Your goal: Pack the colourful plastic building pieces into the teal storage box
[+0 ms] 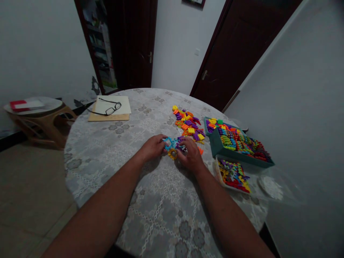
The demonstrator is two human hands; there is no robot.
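Note:
Between my two hands is a small assembly of plastic building pieces (172, 154), light blue and purple with a round yellow-orange part at its near side. My left hand (154, 147) has its fingers closed on the light blue end. On the purple end, my right hand (191, 154) grips with thumb and fingers bent round it. Part of the assembly is hidden behind the right fingers. Just beyond the hands lies a loose pile of coloured building pieces (188, 122) in yellow, orange, purple and red.
Right of the hands stand a teal box (242, 157) packed with coloured pieces and a white tub (217, 172) of more pieces. A clear plastic bag (285, 186) lies beside them. Glasses (110, 111) rest on papers (125, 104) at the far left of the round table (145, 222).

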